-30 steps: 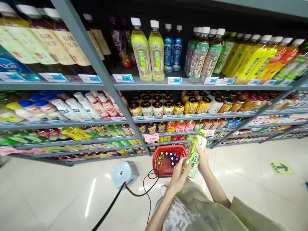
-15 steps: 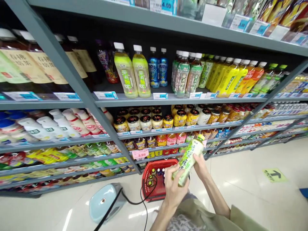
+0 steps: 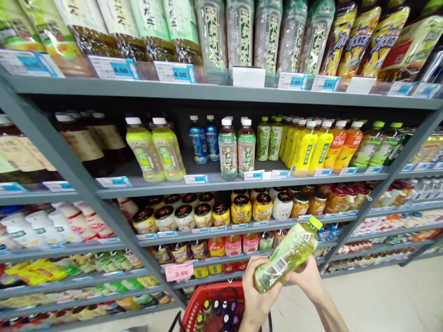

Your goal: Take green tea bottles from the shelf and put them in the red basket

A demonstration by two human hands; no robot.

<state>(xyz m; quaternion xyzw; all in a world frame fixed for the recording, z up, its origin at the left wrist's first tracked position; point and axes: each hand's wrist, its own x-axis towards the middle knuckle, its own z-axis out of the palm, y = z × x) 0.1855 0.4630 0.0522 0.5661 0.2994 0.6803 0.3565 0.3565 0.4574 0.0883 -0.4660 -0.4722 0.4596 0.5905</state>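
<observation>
Before the shelves, both hands' grip, left hand and right hand, has tilted the green bottle flatter.

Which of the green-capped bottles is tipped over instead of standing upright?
The bottle held in the left hand and right hand: it slants, cap up-right, while the shelf bottles stand upright.

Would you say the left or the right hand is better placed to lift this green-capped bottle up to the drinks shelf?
Probably the right hand: it grips the bottle nearer its capped upper end, which points toward the shelf. The left hand holds only the base.
</observation>
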